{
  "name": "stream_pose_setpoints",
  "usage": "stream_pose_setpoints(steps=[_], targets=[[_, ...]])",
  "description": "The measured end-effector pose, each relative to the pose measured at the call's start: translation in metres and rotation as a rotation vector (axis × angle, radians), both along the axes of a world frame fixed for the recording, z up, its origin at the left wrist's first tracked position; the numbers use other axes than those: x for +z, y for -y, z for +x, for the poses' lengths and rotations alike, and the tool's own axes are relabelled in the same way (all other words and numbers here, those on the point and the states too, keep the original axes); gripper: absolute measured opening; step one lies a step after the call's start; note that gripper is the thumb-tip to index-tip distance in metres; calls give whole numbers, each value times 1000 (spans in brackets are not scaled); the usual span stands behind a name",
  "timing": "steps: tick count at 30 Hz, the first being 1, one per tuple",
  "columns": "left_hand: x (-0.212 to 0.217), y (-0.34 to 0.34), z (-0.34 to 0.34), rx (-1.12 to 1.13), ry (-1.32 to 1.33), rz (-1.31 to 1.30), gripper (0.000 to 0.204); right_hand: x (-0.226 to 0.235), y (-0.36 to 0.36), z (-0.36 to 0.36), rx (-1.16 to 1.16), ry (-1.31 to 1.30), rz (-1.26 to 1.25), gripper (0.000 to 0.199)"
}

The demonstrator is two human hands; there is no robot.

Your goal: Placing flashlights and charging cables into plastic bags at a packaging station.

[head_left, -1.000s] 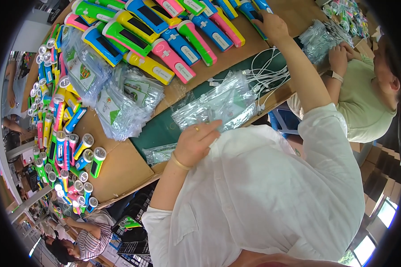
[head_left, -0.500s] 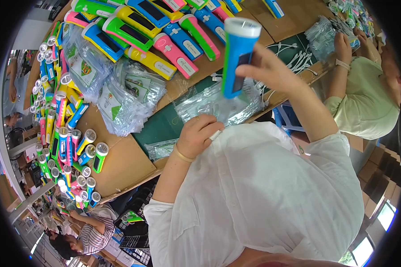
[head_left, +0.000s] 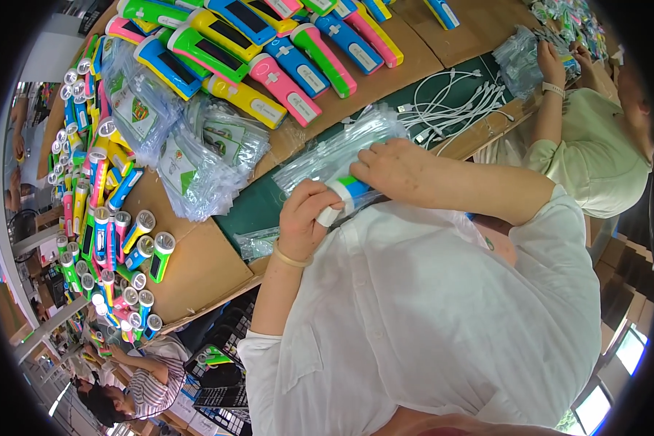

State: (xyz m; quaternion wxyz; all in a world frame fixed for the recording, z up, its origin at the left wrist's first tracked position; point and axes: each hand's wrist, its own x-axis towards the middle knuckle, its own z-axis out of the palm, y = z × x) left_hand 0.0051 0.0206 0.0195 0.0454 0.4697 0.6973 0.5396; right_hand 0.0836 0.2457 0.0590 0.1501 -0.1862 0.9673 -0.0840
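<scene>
A flashlight [head_left: 354, 187] with a blue and green body and a white rim lies low in front of my shirt, tilted between my hands. My right hand [head_left: 392, 171] is closed over its far end, knuckles up. My left hand [head_left: 304, 219] is closed beside the white rim, fingertips touching it. A small white piece [head_left: 328, 216] shows at my left thumb; its kind is unclear. Clear plastic bags [head_left: 320, 161] lie flat just beyond both hands. Some clear film shows beside the flashlight, but I cannot tell whether it wraps it.
Colourful flashlights [head_left: 269, 73] lie in rows on cardboard at the back, with more heaped at left [head_left: 98, 232]. Bags with printed inserts [head_left: 196, 163] are piled at centre left. White cables [head_left: 461, 105] spread at right, near a co-worker's hands [head_left: 552, 69]. A black crate [head_left: 221, 363] stands below left.
My right hand has brought the flashlight down and toward my left hand, tipping it over. My left hand has shifted slightly left. The white cables are now uncovered.
</scene>
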Motion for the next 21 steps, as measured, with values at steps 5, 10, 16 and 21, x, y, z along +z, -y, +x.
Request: stream_pose_setpoints(steps=[5,10,16,21], targets=[[-3,-2,-7,13,-25,-70,18,5,-28,-14,-53,130,-461,27],[-9,8,-4,34,-45,-110,18,-40,-143,-35,-498,-193,175,14],[-14,10,-1,35,-30,-104,17,-49,-161,-21,-493,-157,259,13],[-13,14,-2,41,-51,-120,18,-43,-185,-8,-440,-256,-2,13]])
